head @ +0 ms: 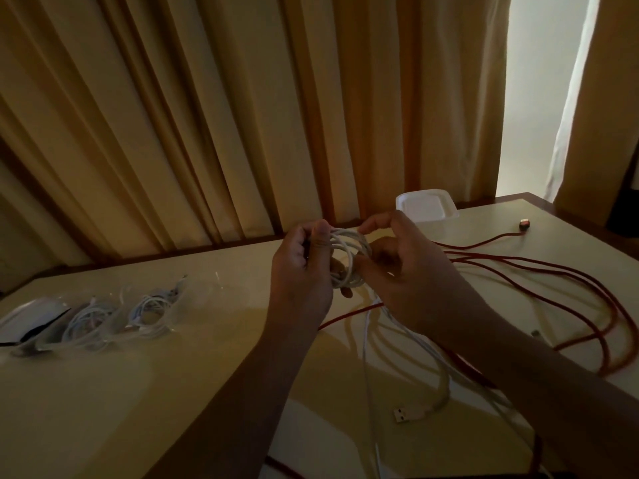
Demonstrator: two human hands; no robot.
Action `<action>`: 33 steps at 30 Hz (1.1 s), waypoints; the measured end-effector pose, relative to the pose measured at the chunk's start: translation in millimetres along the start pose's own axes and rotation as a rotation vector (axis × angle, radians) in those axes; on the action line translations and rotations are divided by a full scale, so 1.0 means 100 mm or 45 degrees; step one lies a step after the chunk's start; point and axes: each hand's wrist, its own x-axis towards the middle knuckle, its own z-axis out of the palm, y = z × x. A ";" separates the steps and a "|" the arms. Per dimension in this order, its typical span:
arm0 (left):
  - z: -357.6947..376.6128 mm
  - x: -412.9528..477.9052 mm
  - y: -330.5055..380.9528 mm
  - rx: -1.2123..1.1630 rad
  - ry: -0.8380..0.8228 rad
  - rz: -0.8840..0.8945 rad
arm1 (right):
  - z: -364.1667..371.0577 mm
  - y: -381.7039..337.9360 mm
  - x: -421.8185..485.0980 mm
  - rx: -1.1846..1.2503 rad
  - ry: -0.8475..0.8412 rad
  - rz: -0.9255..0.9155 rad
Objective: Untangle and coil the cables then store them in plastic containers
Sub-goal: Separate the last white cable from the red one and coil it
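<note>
Head view, dim room, warm light, much in shadow.

Both hands are raised over the table [166,382], near its far edge. Between them is a small coil of white cable [350,252], several loops.
- Left hand [300,267]: fingers curled round the coil's left side, thumb laid across the loops. Back of the hand faces me; fingertips hidden.
- Right hand [413,280]: thumb and fingertips pinch the coil's right side. The palm is in deep shadow, so I cannot tell how many fingers touch the cable.

The uncoiled part drops from under the hands and runs in slack curves down the table, passing beneath the right forearm. A USB plug [401,415] lies flat near the bottom; which strand it ends is hard to trace.

Red cable [553,271]: long loops sprawl over the right side of the table, partly covered by the right arm and cut off at the bottom edge. Its plug [524,225] lies near the far right corner. Red and white strands cross below the hands.

Left side: clear plastic containers [148,316] in a row, each holding a coiled pale cable. Walls nearly invisible in this light; count uncertain. At the far left is a white and dark shape [31,323], unidentifiable.

Far edge, behind the right hand: a white plastic lid or tub [428,205], lower part hidden.

Curtains [207,115] hang behind, with a bright gap at the right.
</note>
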 end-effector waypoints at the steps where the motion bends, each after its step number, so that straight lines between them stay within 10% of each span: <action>1: 0.00 0.00 0.00 -0.015 -0.001 -0.022 | 0.00 -0.01 0.00 0.057 -0.039 0.017; 14: 0.04 -0.07 0.07 -0.266 -0.223 -0.316 | 0.02 0.18 0.00 1.313 -0.258 0.482; 33: -0.01 -0.10 0.12 -0.300 -0.225 -0.374 | -0.01 0.03 -0.02 0.877 -0.164 0.368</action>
